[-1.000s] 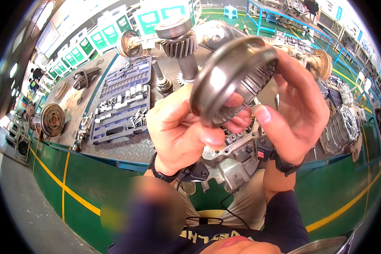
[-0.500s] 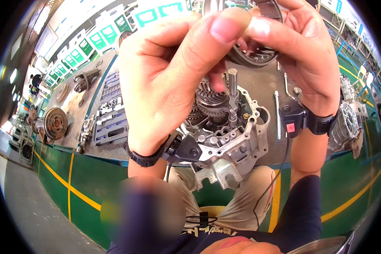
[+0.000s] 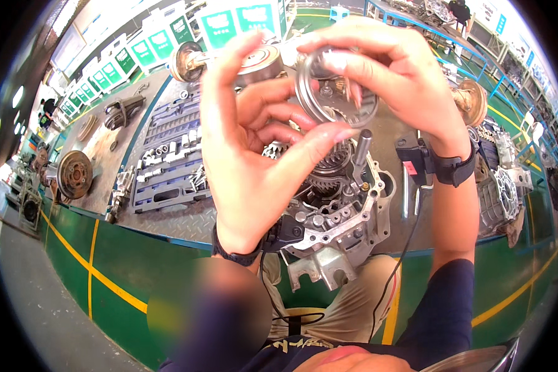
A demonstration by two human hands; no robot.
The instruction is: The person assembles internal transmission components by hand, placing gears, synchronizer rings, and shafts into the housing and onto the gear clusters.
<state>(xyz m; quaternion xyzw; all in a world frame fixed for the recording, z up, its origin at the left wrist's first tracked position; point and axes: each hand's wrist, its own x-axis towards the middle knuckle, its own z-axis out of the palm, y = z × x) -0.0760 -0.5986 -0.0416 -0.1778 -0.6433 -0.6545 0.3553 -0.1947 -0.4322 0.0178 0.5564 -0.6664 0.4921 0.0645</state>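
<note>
- Nearest the camera, dark sleeves and tan trousers fill the lower edge; a blurred patch hides part of the left forearm, and a black cable trails down over the lap.
- The left hand (image 3: 254, 155) is raised palm toward the camera, a black strap at its wrist. Its thumb and fingers close in a firm grip on the near rim of a round metal ring part (image 3: 335, 93).
- The ring part is held up in the air between both hands, above the gearbox. It is thin-walled, shiny grey steel, with small teeth showing along its lower inner edge; fingers cover much of it, so its full shape is hard to make out.
- The right hand (image 3: 403, 74) curls over the ring part from above and the right, its grip pinched on the top rim. A black wrist strap carries a small dark box.
- Below the hands sits a gearbox housing (image 3: 347, 217) of rough cast aluminium, with bolt lugs and an irregular flange. Dark toothed gears and an upright steel shaft (image 3: 361, 149) rise from it; the left palm hides its left part.
- It rests on a tabletop (image 3: 167, 220) of grey tread plate with a blue edge and green front.
- Further left lies a grey socket tray (image 3: 167, 161) full of chromed tools.
- Beyond, a rusty brake disc (image 3: 74, 173) and other castings lie about, small and bent by the lens.
</note>
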